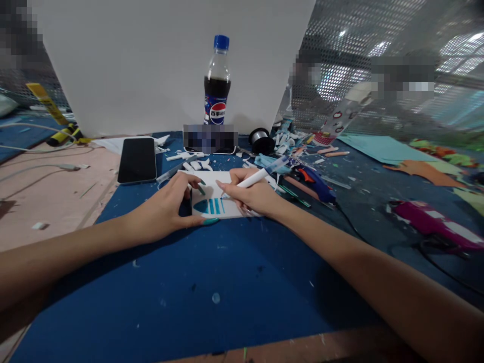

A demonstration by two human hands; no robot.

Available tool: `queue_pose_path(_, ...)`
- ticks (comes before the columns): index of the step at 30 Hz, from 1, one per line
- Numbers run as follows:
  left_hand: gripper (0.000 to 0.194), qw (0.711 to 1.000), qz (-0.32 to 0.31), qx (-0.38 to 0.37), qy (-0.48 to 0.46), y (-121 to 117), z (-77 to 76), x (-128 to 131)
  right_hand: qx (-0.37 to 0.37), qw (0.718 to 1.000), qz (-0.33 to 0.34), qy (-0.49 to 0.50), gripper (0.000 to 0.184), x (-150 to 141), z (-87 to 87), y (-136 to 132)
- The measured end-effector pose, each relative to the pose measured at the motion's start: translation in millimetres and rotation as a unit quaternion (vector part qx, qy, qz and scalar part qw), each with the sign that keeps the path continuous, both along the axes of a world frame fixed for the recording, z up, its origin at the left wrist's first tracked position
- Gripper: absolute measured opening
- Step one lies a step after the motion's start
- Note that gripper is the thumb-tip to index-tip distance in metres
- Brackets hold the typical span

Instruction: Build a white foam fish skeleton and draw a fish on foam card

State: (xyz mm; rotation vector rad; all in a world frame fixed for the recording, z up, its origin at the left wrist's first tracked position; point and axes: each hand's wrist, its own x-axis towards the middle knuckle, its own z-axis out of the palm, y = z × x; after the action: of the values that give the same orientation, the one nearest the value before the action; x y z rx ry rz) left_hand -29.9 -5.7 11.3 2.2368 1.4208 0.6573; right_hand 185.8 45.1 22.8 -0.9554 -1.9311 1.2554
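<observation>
A white board or card (206, 182) lies on the blue table mat, with a teal rounded shape and several teal stripes drawn on it. My left hand (176, 201) holds it at its left side, thumb along the near edge and curved fingers on the far part. Between the fingers of my right hand (255, 194) is a white marker pen (251, 180), gripped at a slant. Its tip touches the board by the rightmost stripe. My right hand rests over the board's right part and hides it.
Behind the board stand a phone (209, 149) and a cola bottle (217, 91). Another phone (137, 160) lies left. White scraps (196, 165) and a wire spool (261, 141) are beyond my hands. A blue glue gun (315, 184) and a magenta corded tool (438, 224) lie right.
</observation>
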Motion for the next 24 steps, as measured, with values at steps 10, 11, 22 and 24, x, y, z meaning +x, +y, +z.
queue_pose_path(10, 0.058, 1.000, -0.009, -0.001, 0.014, 0.5, 1.5, -0.6, 0.003, 1.000, 0.023, -0.015, 0.040, 3.0, 1.0, 1.8)
queue_pose_path(11, 0.058, 1.000, -0.008, 0.000, 0.013, 0.4, 1.6, -0.4, -0.002, 1.000, 0.025, -0.013, 0.040, 2.9, 1.5, 1.3)
queue_pose_path(22, 0.054, 1.000, -0.023, 0.016, 0.010, 1.9, 0.0, -1.6, -0.014, 0.998, 0.052, 0.013, 0.040, 3.1, 0.2, 1.6)
queue_pose_path(24, 0.054, 0.999, -0.025, 0.018, 0.009, 1.8, -0.1, -1.3, -0.016, 0.998, 0.054, 0.015, 0.041, 3.1, 0.1, 1.6)
